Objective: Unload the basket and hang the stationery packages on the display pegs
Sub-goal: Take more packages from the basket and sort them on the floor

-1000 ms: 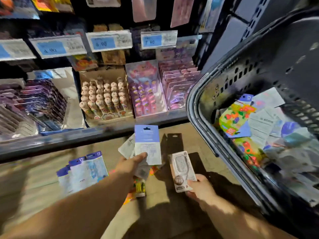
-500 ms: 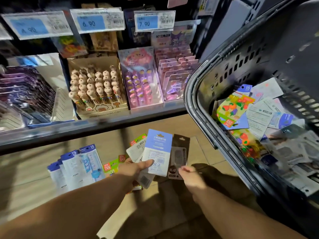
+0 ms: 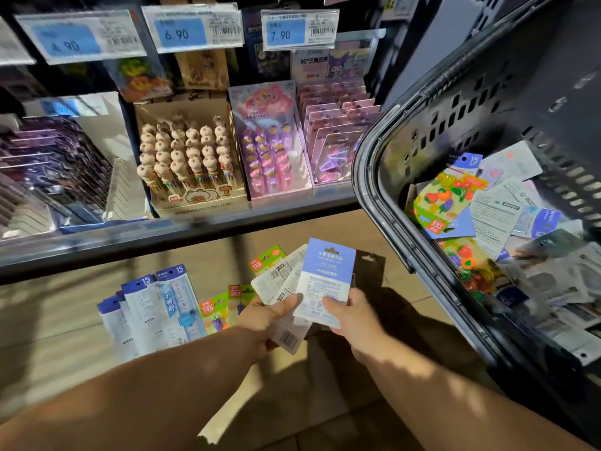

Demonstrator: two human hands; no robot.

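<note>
Basket [image 3: 471,102] holding loose pkgs [image 3: 494,216], left hand [image 3: 266,320] + right hand [image 3: 357,323] gripping cards [image 3: 325,278]

One head-worn wide-angle view, facing forward and down, close over tan tiled floor [image 3: 48,336], glass-edged display shelf [image 3: 130,239] far, black perforated plastic basket [image 3: 471,102] near right

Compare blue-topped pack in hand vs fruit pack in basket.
The blue-topped pack is pinched by the right hand atop the stack in the left hand; the fruit pack lies loose in the basket. The blue-topped pack is plain blue and white; the fruit pack is multicoloured. Both are flat carded packs.
</note>
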